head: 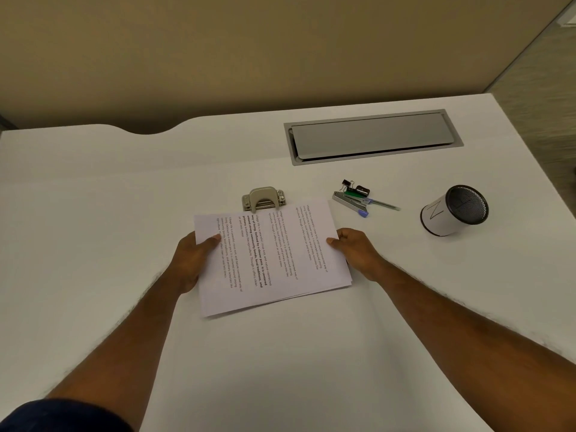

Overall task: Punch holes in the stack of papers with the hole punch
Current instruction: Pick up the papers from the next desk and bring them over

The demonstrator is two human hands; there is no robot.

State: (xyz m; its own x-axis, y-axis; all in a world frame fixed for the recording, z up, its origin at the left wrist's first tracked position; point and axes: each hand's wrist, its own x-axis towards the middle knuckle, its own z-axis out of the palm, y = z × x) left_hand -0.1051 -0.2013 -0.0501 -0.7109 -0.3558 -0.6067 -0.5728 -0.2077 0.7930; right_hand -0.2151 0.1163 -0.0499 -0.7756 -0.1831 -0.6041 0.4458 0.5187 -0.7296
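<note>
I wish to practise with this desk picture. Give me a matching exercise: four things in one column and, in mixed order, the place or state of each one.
Things
1. stack of white printed papers
2. beige metal hole punch
3. black mesh cup with a white paper wrap
4. grey rectangular hatch

Places or states
A. farthest to the right on the white desk
B. set into the desk top, near its far edge
C. held at its sides by the left hand and the right hand
D. at the far edge of the papers

Pairs: 1-C, 2-D, 3-A, 4-B
</note>
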